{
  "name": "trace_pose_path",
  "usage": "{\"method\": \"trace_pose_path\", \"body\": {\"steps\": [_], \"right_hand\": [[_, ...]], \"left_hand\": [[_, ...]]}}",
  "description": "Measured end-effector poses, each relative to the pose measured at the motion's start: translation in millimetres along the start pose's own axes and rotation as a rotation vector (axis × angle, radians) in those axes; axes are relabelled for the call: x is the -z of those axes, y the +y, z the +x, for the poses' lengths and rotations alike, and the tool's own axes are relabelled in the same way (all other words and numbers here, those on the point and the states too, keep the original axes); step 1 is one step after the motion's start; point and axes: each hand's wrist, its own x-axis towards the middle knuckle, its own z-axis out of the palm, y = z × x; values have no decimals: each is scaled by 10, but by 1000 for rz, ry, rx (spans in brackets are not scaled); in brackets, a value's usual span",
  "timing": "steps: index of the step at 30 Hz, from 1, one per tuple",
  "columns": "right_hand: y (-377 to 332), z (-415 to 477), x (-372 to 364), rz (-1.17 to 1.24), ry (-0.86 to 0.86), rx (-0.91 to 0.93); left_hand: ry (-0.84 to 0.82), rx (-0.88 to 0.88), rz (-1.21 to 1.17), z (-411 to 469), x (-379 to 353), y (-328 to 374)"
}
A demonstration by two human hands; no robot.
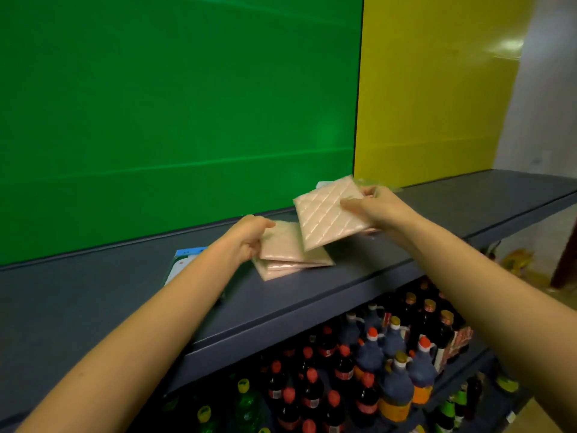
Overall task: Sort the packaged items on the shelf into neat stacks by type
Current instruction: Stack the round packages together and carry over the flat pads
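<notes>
Pink quilted square packets: short stack [290, 257] gripped by left hand [249, 237] on grey shelf [468, 201]; loose packet [327, 217], pinched in right hand [373, 207], awaits stacking.

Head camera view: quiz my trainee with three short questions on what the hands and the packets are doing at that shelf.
1. True or false: the right hand pinches a lifted pink packet.
2. What does the left hand grip? A, the stack of pink packets lying on the shelf; B, a cup; C, nothing.
3. Fill in: below the shelf stand many ____.
Key: 1 true; 2 A; 3 bottles.
</notes>
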Motion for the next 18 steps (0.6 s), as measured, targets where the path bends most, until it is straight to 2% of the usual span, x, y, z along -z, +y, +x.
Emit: {"method": "trace_pose_path", "body": {"steps": [5, 9, 14, 18], "right_hand": [[33, 234, -303, 42, -167, 3], [130, 322, -545, 28, -260, -20], [273, 340, -667, -150, -342, -14], [193, 307, -686, -315, -308, 150]], "left_hand": [[256, -220, 406, -170, 86, 24], [475, -306, 753, -378, 271, -7], [637, -276, 919, -640, 547, -162], [740, -217, 990, -922, 728, -286]]}}
